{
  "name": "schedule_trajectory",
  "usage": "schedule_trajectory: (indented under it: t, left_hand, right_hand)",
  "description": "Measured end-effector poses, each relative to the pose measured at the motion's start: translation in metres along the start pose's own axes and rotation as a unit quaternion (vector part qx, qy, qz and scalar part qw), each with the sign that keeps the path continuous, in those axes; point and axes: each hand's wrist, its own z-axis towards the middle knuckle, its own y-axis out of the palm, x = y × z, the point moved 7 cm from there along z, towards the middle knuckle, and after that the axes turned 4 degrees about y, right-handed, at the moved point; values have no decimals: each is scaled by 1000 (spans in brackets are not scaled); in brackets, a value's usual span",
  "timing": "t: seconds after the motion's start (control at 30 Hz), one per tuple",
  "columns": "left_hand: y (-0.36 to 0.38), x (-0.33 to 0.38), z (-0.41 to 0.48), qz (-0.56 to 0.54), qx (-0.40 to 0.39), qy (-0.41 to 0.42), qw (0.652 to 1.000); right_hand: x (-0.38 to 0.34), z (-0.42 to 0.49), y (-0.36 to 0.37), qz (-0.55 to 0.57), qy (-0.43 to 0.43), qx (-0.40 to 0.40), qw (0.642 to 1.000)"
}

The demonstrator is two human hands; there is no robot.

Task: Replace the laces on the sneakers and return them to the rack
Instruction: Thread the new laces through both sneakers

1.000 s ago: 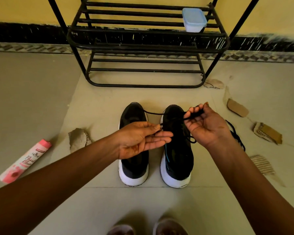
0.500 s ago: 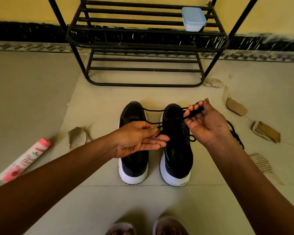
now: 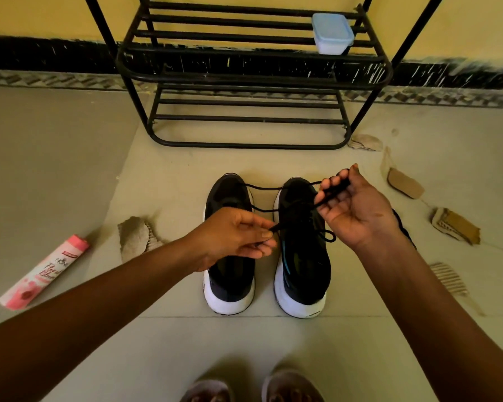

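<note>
Pair of black sneakers, white soles, on floor (image 3: 70, 169) just in front of rack (image 3: 244, 145), centred on it, toes twd rack, side by side w/ a narrow gap: L sneaker (image 3: 230, 282), R sneaker (image 3: 302, 274).

Both hands are up over the pair's rack-side half. L hand (image 3: 238, 236) pinches one end of a black lace (image 3: 262, 187) btw thumb & fingertips. R hand (image 3: 357, 210), palm up, grasps a bunched length of the same lace btw thumb & curled fingers. The lace runs from R hand across twd rack's left side, bends over L sneaker's toe area & comes back to L hand. Can't tell if it touches that shoe. R sneaker is laced, w/ a loop hanging off its right side.

2nd lace (image 3: 405, 230), dark, on floor front-right of rack, mostly hidden behind R wrist.

Box (image 3: 331, 33) w/ pale blue lid sits on rack's upper shelf, right end. Pink bottle (image 3: 44, 274) lies on floor well front-left of rack. Cardboard scraps (image 3: 137, 236): one front-left of rack, closer to it than the bottle; several front-right, one right by rack's right foot. Slippers (image 3: 291, 387) on the person's feet at btm edge, well in front of rack.
</note>
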Motion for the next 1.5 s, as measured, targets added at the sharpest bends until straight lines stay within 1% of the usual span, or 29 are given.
schedule_trajectory:
  t: [0.03, 0.07, 0.1, 0.13, 0.17, 0.3, 0.37, 0.53, 0.6, 0.73, 0.87, 0.93, 0.97, 1.0, 1.07, 1.1, 1.13, 1.17, 1.23, 1.27, 1.3, 1.33, 1.37, 1.4, 1.43, 1.47, 1.5]
  left_hand:
    - [-5, 1, 3, 111, 14, 35, 993]
    - [-11, 2, 6, 225, 31, 68, 971]
    - [-18, 3, 8, 320, 51, 92, 942]
    - [-27, 4, 10, 381, 70, 103, 916]
    - [-38, 4, 11, 405, 89, 107, 903]
    - [-78, 6, 14, 435, 139, 113, 882]
    - [-94, 5, 16, 457, 160, 97, 869]
    - [-133, -9, 14, 455, 194, 41, 868]
    - [-149, -18, 10, 482, 198, 19, 853]
    - [-181, -31, 2, 559, 218, -40, 799]
    - [-193, -37, 0, 569, 220, -81, 788]
    - [-194, -41, 0, 560, 205, -97, 797]
    - [-192, -45, 2, 535, 192, -100, 817]
    - [-190, -49, 3, 477, 182, -98, 854]
    - [-181, -50, 4, 286, 179, -76, 938]
    - [-176, -46, 4, 178, 185, -56, 965]
    - [-169, -40, 4, 93, 188, -42, 977]
    - [-162, -32, 4, 31, 191, -32, 981]
    - [-147, -9, 6, -50, 194, -2, 980]
    - [-142, 5, 8, -74, 195, 27, 978]
    - [-136, 20, 9, -97, 193, 65, 974]
    - [-134, 36, 9, -122, 197, 113, 966]
    - [-132, 52, 7, -141, 206, 167, 954]
    - [-131, 68, 4, -142, 226, 221, 938]
    - [-132, 84, 0, -121, 248, 274, 921]
    - [-129, 100, -4, -78, 266, 321, 906]
    - [-125, 113, -7, -22, 280, 355, 892]
  right_hand:
    - [-3, 1, -3, -29, -2, 5, 1000]
    - [-7, 1, -7, -57, -4, 12, 998]
    - [-11, 3, -11, -75, -3, 18, 997]
    - [-16, 4, -14, -81, -1, 23, 996]
    - [-22, 6, -17, -76, 2, 26, 997]
    - [-45, 13, -33, -34, 5, 44, 998]
    - [-55, 17, -42, -14, -2, 55, 998]
    - [-75, 28, -65, 4, -7, 87, 996]
    - [-80, 30, -75, 10, -9, 100, 995]
    - [-93, 29, -91, 34, -11, 117, 992]
    - [-93, 33, -91, 1, -7, 132, 991]
    - [-89, 38, -86, -42, -17, 140, 989]
    - [-87, 40, -82, -75, -28, 140, 987]
    - [-85, 43, -74, -118, -42, 137, 983]
    - [-80, 46, -53, -217, -78, 128, 965]
    - [-77, 48, -37, -260, -102, 117, 953]
    - [-75, 48, -20, -292, -126, 101, 943]
    - [-72, 49, -1, -315, -150, 79, 934]
    - [-66, 50, 37, -359, -198, 32, 912]
    - [-61, 49, 57, -403, -221, 12, 888]
    - [-55, 46, 74, -465, -246, -1, 850]
    - [-48, 41, 91, -527, -273, -11, 805]
    - [-40, 33, 107, -573, -298, -29, 763]
    - [-31, 22, 122, -601, -313, -62, 733]
    - [-18, 15, 137, -610, -308, -106, 723]
    - [-5, 8, 145, -600, -272, -148, 737]
    - [9, 4, 151, -573, -211, -184, 770]
